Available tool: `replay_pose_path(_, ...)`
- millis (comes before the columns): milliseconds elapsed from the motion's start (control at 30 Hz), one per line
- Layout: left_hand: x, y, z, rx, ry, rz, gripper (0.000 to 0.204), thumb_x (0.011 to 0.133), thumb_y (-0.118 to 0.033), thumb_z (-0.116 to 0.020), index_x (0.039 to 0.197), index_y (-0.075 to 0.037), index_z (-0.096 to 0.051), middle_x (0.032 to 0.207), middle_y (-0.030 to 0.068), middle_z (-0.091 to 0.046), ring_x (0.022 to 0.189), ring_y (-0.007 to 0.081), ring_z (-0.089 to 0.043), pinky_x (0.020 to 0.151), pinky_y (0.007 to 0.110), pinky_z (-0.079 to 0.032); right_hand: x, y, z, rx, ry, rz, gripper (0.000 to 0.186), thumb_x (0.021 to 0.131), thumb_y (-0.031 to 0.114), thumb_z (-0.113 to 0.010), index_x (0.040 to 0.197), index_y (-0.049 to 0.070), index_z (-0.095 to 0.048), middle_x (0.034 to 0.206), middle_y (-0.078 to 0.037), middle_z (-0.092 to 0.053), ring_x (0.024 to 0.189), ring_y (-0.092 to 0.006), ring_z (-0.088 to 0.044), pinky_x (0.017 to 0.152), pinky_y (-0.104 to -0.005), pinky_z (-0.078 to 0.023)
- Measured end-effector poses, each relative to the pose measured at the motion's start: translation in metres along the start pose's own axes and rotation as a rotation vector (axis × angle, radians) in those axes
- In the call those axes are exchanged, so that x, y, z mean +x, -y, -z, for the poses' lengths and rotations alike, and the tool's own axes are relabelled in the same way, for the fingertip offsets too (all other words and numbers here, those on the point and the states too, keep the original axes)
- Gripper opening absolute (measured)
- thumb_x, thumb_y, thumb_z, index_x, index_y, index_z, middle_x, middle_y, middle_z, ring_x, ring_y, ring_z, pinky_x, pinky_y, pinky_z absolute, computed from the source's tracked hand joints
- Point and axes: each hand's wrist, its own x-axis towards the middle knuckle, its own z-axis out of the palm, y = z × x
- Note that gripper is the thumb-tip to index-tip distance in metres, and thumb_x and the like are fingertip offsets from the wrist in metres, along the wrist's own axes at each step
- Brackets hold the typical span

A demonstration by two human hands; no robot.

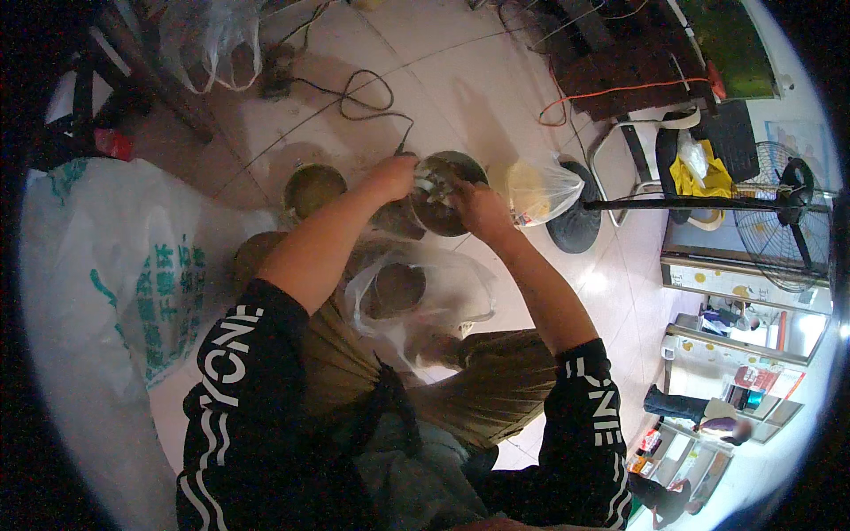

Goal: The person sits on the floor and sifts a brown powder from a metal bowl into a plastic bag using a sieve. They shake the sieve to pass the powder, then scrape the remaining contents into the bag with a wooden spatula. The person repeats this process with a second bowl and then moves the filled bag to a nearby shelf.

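My left hand (392, 180) is closed round a corded tool; my fingers hide most of it, so its kind does not show. A dark cord (367, 117) runs from the top of this hand. My right hand (482, 211) is closed at the right side of a round dark bowl (443, 223), on something too small to make out. Pale bits show between the two hands, over the bowl. Left of my left forearm is another round container (314, 190) with brownish contents. Nearer my legs, a clear plastic bag (474, 288) surrounds a round dark container (396, 290).
A tied clear bag with yellowish contents (531, 190) stands right of the bowl, by a dark round base (574, 208). A large white sack (133, 265) fills the left. At right are a standing fan (784, 208), a chair (637, 159), an orange cord (620, 91) and two people farther off.
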Motion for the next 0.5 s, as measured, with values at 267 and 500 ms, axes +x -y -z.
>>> replay_pose_path(267, -0.011, -0.012, 0.013, 0.071, -0.024, 0.042, 0.029, 0.086, -0.017, -0.054, 0.111, -0.005, -0.063, 0.110, 0.0208, -0.066, 0.102, 0.0391, -0.062, 0.088, 0.047, -0.049, 0.019, -0.004, 0.023, -0.042, 0.055, 0.215, 0.036, 0.089, 0.016, -0.057, 0.124, 0.021, -0.063, 0.101, -0.015, -0.067, 0.083, -0.0345, -0.068, 0.071, -0.0454, -0.055)
replay_pose_path(500, -0.012, -0.019, 0.021, 0.148, 0.014, 0.088, 0.028, 0.083, -0.012, -0.054, 0.109, -0.005, -0.063, 0.108, 0.0209, -0.066, 0.103, 0.0400, -0.062, 0.087, 0.047, -0.050, 0.011, 0.014, 0.002, -0.302, 0.119, 0.203, 0.037, 0.081, 0.006, -0.056, 0.117, 0.011, -0.064, 0.098, -0.014, -0.068, 0.085, -0.0319, -0.069, 0.072, -0.0437, -0.056)
